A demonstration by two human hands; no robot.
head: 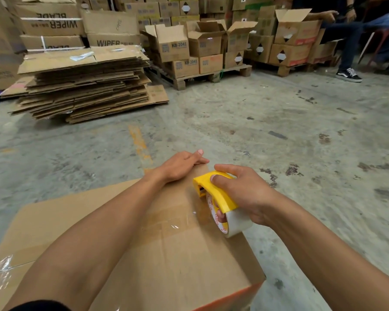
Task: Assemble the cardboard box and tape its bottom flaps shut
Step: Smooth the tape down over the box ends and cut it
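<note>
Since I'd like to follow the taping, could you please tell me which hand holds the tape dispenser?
The right hand grips the yellow tape dispenser on the cardboard box; the left hand lies flat and empty at its far edge.

Floor: you are working over a bare concrete floor (279, 122), grey, scuffed, with dark stains and a worn orange paint stripe (139, 142).
Nearest you: the cardboard box (177, 254) stands directly on the concrete, flaps folded flat on top.
Far left: you have a stack of flattened cartons (83, 86) lying on the floor.
Far middle: a wooden pallet (202, 76) rests on the floor, loaded with boxes.
Far right: a second pallet (294, 68) sits on the concrete; beside it a black sneaker (349, 75) is planted on the floor.
</note>
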